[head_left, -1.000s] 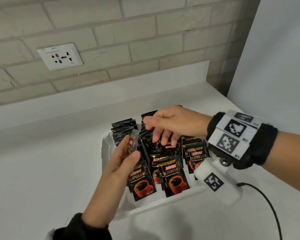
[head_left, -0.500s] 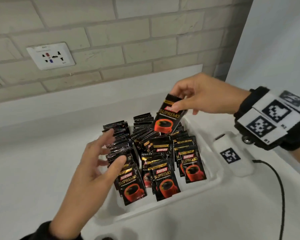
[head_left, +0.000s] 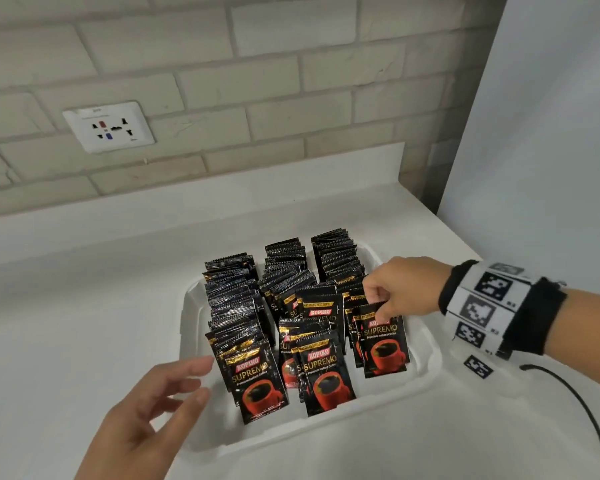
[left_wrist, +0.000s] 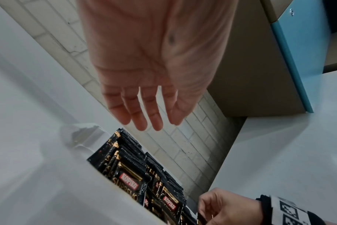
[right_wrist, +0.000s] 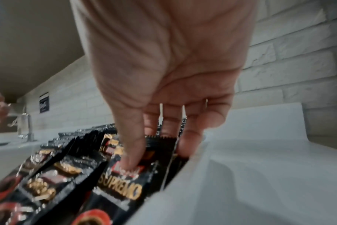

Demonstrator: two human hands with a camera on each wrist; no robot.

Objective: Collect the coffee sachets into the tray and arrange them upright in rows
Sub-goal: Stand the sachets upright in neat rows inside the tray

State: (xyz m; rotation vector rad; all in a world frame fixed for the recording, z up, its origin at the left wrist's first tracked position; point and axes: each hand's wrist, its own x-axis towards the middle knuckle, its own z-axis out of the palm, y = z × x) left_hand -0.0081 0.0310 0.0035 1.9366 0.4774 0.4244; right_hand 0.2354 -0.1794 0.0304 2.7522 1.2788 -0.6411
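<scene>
A white tray [head_left: 426,355] on the counter holds three rows of black Kopiko Supremo coffee sachets [head_left: 236,306] standing upright. My right hand [head_left: 383,299] pinches the top edge of the front sachet [head_left: 383,344] of the right row, thumb on its face and fingers behind it [right_wrist: 133,153]. My left hand [head_left: 174,389] hovers with spread fingers just left of the tray's near left corner and holds nothing [left_wrist: 144,112]. The front sachet of the left row [head_left: 257,386] leans forward near that hand.
The tray sits on a white counter [head_left: 66,323] against a brick wall with a power socket [head_left: 109,131]. A white wall panel [head_left: 551,133] rises at the right. A black cable [head_left: 582,410] and a white tagged device [head_left: 478,367] lie right of the tray.
My right hand brought the sachet down from above the tray into the front of the right row. My left hand let go of the left row and drew back toward me.
</scene>
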